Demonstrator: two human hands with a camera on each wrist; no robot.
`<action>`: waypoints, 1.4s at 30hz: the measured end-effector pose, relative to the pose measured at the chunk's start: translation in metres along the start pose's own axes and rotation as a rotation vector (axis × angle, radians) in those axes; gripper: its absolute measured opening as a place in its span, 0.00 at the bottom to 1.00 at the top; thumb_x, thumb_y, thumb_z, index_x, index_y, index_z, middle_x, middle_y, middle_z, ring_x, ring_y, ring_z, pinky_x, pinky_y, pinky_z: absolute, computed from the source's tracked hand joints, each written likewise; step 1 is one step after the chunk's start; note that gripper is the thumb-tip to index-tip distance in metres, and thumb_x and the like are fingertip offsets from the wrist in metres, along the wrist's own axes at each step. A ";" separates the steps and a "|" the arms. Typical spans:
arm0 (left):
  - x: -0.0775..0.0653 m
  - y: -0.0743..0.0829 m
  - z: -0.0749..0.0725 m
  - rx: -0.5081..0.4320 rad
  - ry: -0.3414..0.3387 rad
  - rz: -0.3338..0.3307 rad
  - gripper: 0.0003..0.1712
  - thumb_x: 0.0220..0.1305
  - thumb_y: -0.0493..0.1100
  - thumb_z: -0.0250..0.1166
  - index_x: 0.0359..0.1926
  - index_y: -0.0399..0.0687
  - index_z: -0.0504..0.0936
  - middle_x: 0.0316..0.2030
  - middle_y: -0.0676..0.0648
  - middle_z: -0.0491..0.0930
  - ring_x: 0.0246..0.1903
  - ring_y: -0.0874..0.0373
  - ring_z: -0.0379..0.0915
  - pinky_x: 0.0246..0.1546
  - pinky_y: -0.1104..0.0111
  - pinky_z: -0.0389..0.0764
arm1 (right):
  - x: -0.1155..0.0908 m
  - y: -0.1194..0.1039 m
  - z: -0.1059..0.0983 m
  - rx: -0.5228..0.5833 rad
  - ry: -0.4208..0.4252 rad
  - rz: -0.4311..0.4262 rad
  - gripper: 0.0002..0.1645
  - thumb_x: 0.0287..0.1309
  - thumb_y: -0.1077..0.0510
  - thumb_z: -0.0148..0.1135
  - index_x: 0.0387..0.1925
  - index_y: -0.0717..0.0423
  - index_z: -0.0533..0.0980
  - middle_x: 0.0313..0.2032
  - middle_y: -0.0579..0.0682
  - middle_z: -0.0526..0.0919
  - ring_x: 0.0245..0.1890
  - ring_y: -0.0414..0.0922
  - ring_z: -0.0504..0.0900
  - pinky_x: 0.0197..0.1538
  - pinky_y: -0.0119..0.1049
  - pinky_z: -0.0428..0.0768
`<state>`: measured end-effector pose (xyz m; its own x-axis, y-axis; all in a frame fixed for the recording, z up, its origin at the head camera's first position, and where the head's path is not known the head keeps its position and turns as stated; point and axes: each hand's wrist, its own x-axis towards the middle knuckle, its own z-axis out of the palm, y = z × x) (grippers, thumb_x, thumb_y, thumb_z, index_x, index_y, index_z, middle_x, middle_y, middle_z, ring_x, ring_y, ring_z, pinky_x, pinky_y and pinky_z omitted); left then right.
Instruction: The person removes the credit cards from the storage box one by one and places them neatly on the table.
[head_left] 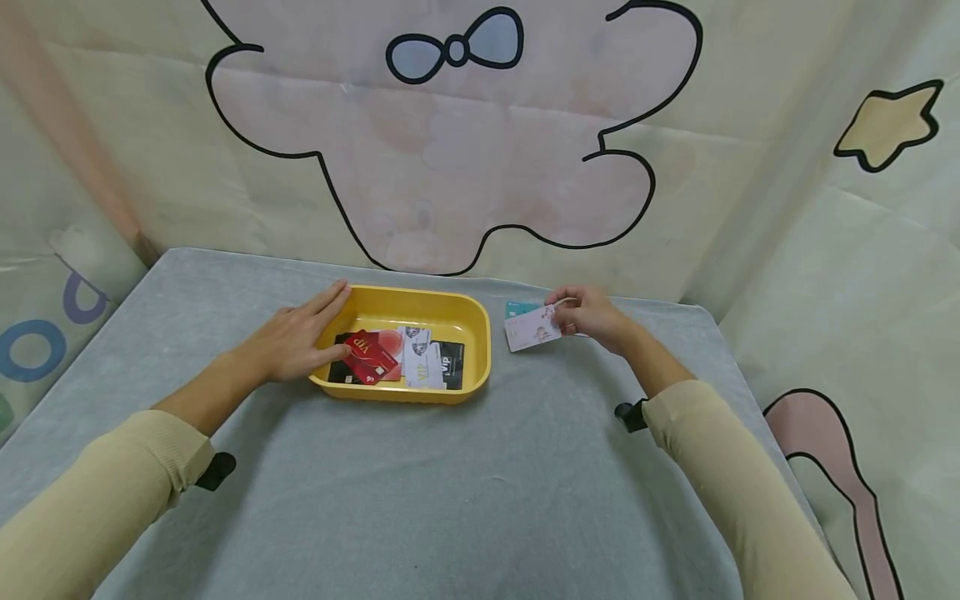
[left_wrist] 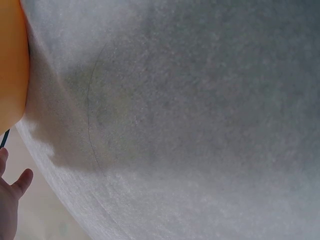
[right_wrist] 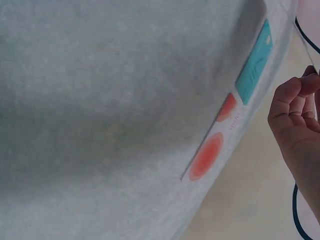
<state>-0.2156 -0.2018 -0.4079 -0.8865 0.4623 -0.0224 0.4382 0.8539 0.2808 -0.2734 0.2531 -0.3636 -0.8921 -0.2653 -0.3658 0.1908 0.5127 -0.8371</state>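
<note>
My left hand rests on the left end of a yellow tray, fingers along the rim and thumb reaching over the inside. Inside lie several cards, among them a red VIP card, a white VIP card and a black VIP card. Right of the tray, my right hand pinches a white card by its edge, above the table. Beneath it a teal card and a white card with red circles lie flat; the held card and hand mostly cover them in the head view.
Grey-blue cloth covers the table. A printed curtain hangs right behind its back edge and along both sides. Dark wrist-worn devices stick out at both sleeves.
</note>
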 end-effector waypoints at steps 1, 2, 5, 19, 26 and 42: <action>0.000 0.000 0.000 -0.002 0.004 0.001 0.52 0.68 0.60 0.56 0.79 0.41 0.42 0.79 0.39 0.40 0.73 0.36 0.50 0.62 0.33 0.60 | 0.000 0.002 0.001 -0.002 0.000 0.004 0.19 0.66 0.67 0.54 0.57 0.66 0.70 0.56 0.62 0.74 0.50 0.53 0.73 0.54 0.45 0.79; 0.000 0.000 0.001 -0.004 0.009 0.001 0.51 0.68 0.60 0.57 0.79 0.41 0.42 0.79 0.40 0.40 0.73 0.36 0.50 0.62 0.33 0.60 | 0.001 0.003 0.001 -0.001 0.000 0.010 0.19 0.66 0.67 0.53 0.57 0.66 0.70 0.56 0.62 0.73 0.51 0.54 0.73 0.54 0.44 0.78; 0.001 -0.001 0.002 -0.011 0.021 0.000 0.51 0.67 0.60 0.57 0.79 0.42 0.43 0.79 0.40 0.41 0.73 0.36 0.51 0.61 0.33 0.61 | 0.002 0.008 0.003 -0.017 0.007 0.020 0.20 0.66 0.66 0.54 0.58 0.66 0.69 0.57 0.62 0.73 0.51 0.54 0.73 0.56 0.44 0.78; 0.000 0.000 0.000 -0.001 -0.003 -0.009 0.52 0.68 0.59 0.57 0.79 0.42 0.42 0.79 0.40 0.41 0.73 0.37 0.49 0.62 0.34 0.61 | 0.004 0.025 0.009 -0.284 0.031 0.005 0.15 0.66 0.63 0.59 0.52 0.65 0.73 0.37 0.58 0.75 0.37 0.50 0.75 0.41 0.35 0.77; 0.001 0.000 0.001 -0.007 0.003 -0.011 0.51 0.67 0.60 0.58 0.79 0.42 0.43 0.79 0.40 0.40 0.73 0.38 0.49 0.62 0.34 0.61 | 0.006 0.026 0.014 -0.380 0.035 -0.006 0.14 0.65 0.64 0.60 0.51 0.64 0.74 0.35 0.55 0.74 0.35 0.48 0.74 0.36 0.32 0.75; 0.001 -0.002 0.002 -0.013 0.010 -0.010 0.51 0.67 0.60 0.57 0.79 0.42 0.43 0.79 0.40 0.41 0.73 0.37 0.49 0.62 0.35 0.62 | 0.009 0.027 0.016 -0.575 0.021 -0.076 0.11 0.63 0.64 0.60 0.46 0.63 0.77 0.32 0.54 0.73 0.33 0.48 0.73 0.33 0.34 0.72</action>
<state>-0.2171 -0.2028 -0.4104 -0.8922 0.4514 -0.0152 0.4277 0.8552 0.2928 -0.2694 0.2521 -0.3961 -0.9038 -0.3052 -0.2999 -0.1219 0.8555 -0.5033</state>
